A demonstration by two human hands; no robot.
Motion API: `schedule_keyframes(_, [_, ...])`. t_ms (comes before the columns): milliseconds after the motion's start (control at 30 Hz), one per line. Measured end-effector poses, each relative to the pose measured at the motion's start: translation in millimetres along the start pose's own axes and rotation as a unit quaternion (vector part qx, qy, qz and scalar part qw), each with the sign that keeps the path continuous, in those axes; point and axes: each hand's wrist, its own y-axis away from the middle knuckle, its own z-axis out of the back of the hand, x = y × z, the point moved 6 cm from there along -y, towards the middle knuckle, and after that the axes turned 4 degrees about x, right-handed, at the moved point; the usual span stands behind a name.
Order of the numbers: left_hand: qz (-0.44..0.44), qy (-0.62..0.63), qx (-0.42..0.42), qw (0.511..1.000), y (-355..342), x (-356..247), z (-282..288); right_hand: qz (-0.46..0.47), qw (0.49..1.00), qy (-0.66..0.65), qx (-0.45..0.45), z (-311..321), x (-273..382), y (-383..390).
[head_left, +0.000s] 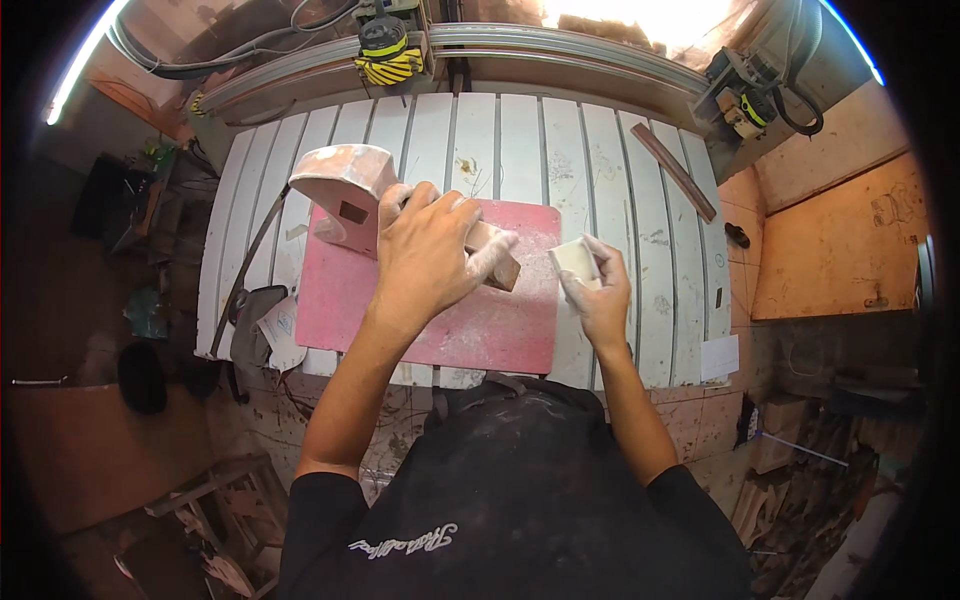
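Observation:
My left hand (425, 245) is closed over a dusty workpiece, with the thumb along its near side. The workpiece has a broad curved end (345, 165), coated in patchy white and pinkish brown, with a small rectangular hole in its face. Its narrower wooden end (505, 275) sticks out past my thumb; the middle is hidden under the hand. A pink rectangular mat (440, 335) lies beneath it, dusted with white powder. To the right, just off the mat's edge, my right hand (603, 297) pinches a pale, flat, squarish pad (574, 258). The pad is apart from the workpiece. White dust coats the fingers.
The white slatted table (640, 290) bears a brown strip (673, 172) at far right and a white paper (719, 355) at near right. A grey strap-like item (262, 325) lies at the left edge. Behind runs a metal rail (570, 45) with a black-and-yellow machine head (388, 55).

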Motion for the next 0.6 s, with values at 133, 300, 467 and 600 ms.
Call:
schedule_keyframes(133, [0.009, -0.006, -0.041, 0.999, -3.1, 5.3, -5.4, -0.02, 0.998, -0.038, -0.046, 21.6, -6.1, 7.0])
schedule_keyframes(300, [0.001, -0.025, 0.028, 0.999, -10.0, -5.3, 4.4, -0.043, 0.996, -0.047, -0.061, 36.4, -22.8, 20.4])
schedule_keyframes(467, [0.012, -0.005, 0.018, 1.0, -10.9, 1.0, -3.3, -0.05, 0.996, -0.054, -0.052, 32.4, -21.3, 29.3])
schedule_keyframes(600, [0.012, 0.015, -0.012, 1.0, -10.3, 4.9, -2.9, -0.055, 0.993, -0.091, -0.051, 32.1, -22.0, 26.8])
